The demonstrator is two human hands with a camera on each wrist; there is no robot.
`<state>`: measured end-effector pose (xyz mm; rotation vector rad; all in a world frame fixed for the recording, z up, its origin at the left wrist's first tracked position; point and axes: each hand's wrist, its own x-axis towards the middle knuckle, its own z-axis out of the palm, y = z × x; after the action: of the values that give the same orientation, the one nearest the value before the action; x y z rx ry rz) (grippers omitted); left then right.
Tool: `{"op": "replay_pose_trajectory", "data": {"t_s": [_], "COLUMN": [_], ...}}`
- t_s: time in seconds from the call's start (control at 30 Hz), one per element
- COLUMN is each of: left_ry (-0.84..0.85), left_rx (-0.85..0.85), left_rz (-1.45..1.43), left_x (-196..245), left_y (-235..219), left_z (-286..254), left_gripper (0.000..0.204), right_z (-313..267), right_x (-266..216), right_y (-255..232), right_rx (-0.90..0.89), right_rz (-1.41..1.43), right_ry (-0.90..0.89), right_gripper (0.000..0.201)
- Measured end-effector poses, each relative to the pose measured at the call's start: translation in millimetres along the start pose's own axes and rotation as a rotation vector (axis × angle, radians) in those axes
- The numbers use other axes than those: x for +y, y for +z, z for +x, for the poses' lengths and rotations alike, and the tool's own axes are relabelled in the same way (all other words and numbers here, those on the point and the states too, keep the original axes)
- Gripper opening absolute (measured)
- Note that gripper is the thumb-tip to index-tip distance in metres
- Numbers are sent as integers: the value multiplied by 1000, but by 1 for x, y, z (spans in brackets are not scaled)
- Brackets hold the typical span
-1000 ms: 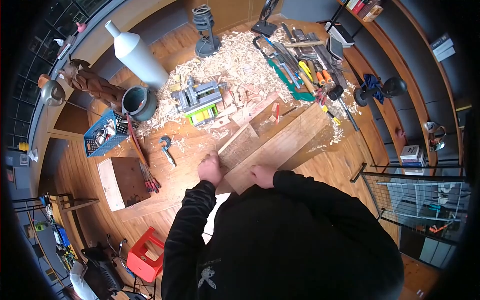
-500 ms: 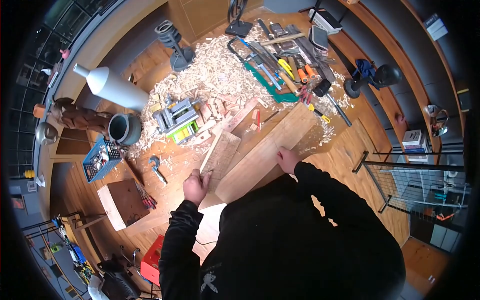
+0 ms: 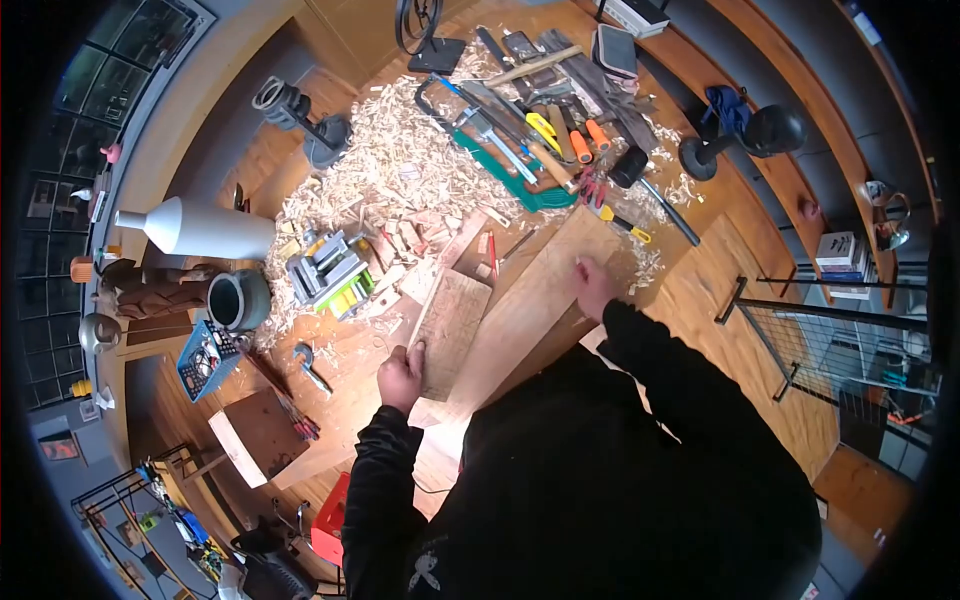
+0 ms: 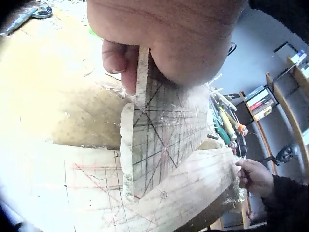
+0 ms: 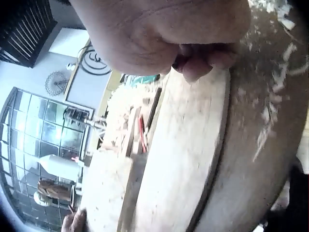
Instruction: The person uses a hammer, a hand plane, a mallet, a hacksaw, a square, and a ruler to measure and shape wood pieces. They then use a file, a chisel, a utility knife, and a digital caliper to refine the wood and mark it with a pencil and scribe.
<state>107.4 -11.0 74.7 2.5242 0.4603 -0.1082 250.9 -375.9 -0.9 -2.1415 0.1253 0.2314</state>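
Note:
My left hand point(image 3: 399, 381) grips the near left end of a short board point(image 3: 452, 325), fingers on one face and thumb side on the other. Pencilled crossing lines cover the face seen in the left wrist view, where this board point(image 4: 161, 130) stands tilted on edge, its lower edge close over the long board point(image 4: 91, 193). That longer board point(image 3: 535, 290) lies diagonally on the table and carries red and black marks at its near end. At its right edge, towards the far end, my right hand point(image 3: 596, 288) holds on with curled fingers point(image 5: 195, 71).
Wood shavings point(image 3: 385, 165) heap behind a small vise point(image 3: 330, 272). Saws, chisels and a mallet point(image 3: 628, 167) lie at the far right, with a red pencil point(image 3: 492, 252) nearer. A clamp point(image 3: 311, 367), blue basket point(image 3: 207, 360) and wooden block point(image 3: 262, 436) stand left.
My right hand has moved from the long board's near end along its right edge, away from me. My left hand has shifted left and tilted the short board. The head view has turned.

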Motion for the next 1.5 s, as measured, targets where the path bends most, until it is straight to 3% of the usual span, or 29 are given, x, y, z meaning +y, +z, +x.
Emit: {"op": "replay_pose_trajectory", "data": {"t_s": [0.1,0.17,0.33,0.4,0.53,0.63,0.67,0.7,0.73,0.8,0.83,0.87,0.9,0.93,1.17,1.27,1.3,1.5], "left_ry": [-21,-41,-99,-114,-129,-136,-159,-174,-197,-177,-182,-184,-216,-242,-288,-244,-251,-345], "left_rx": [-12,-16,-38,-35,-16,-28,-11,-55,-93,-137,-106,-75,-53,-34,-19,120,156,200], "left_rz": [-5,3,33,41,30,15,15,-6,-25,-16,-16,-16,-20,-26,-30,58,40,-53], "left_x": [4,5,6,7,-6,-24,-27,-29,-32,-39,-44,-49,-51,-54,-77,-88,-94,-124], "left_y": [1,2,3,0,-1,-1,-2,-5,-9,-17,-16,-15,-17,-19,-14,-10,-9,-22], "left_z": [-1,-2,-8,-10,-12,-10,-8,-5,-4,1,2,3,5,6,-4,-14,-19,-49], "left_gripper": [47,47,51,50,50,49,49,49,49,48,50,51,51,51,49,45,44,39], "right_z": [46,81,157,165,166,151,133,140,123,104,107,90,85,67,19,0,-2,-31], "right_x": [10,23,37,45,50,31,2,37,28,31,66,46,51,24,4,-26,-17,-39], "right_y": [-24,-27,-34,-33,-30,-28,-41,-33,-35,-36,-31,-32,-32,-31,2,16,26,63], "right_rx": [44,207,157,80,150,210,80,131,63,-28,-32,-49,-74,-100,-184,-280,-286,-411], "right_rz": [-64,-167,-78,18,85,145,141,68,274,305,201,183,96,110,29,-139,-85,-50], "right_ry": [-1,-20,85,154,130,160,82,-49,101,121,34,77,-2,93,59,19,-104,-72], "right_gripper": [15,18,18,17,11,11,16,18,15,14,11,7,6,5,8,9,9,8]}}
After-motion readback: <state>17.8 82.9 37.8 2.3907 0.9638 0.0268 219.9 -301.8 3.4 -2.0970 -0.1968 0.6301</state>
